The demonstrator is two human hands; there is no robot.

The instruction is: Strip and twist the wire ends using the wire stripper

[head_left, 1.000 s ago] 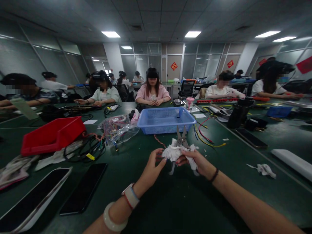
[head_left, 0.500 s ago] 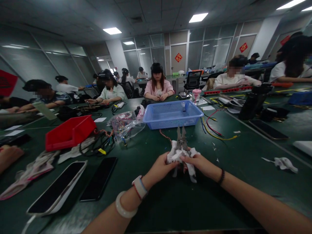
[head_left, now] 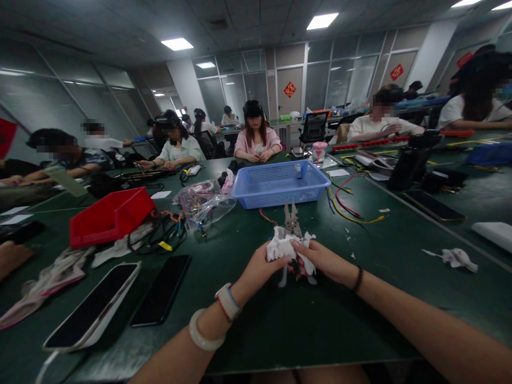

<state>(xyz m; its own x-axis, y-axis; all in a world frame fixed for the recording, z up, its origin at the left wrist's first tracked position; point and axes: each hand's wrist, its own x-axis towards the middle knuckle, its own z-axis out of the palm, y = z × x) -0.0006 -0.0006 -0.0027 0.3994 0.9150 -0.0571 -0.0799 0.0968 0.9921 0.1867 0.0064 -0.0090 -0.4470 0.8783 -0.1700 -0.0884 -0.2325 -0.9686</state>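
Observation:
A crumpled white tissue (head_left: 281, 244) is pinched between my left hand (head_left: 259, 269) and my right hand (head_left: 326, 261), with the fingers of both closed on it. Just beyond, the grey jaws of a wire stripper (head_left: 292, 221) point away from me. The tool's middle is hidden by the tissue and my fingers, so I cannot tell whether it is held or lies on the table. Something reddish shows beneath my fingers, too covered to name. A twisted brown wire (head_left: 267, 216) lies left of the jaws.
A blue basket (head_left: 280, 200) stands ahead, beside loose coloured wires (head_left: 347, 210). At left are a red bin (head_left: 108, 226), a clear bag of wires (head_left: 204, 205), a black phone (head_left: 162, 290) and another phone on a white stand (head_left: 94, 309). Co-workers sit around the table.
The tissue has shifted and changed shape in my hands, covering a little more between the thumbs. The whole view has moved slightly; the table items lie as before.

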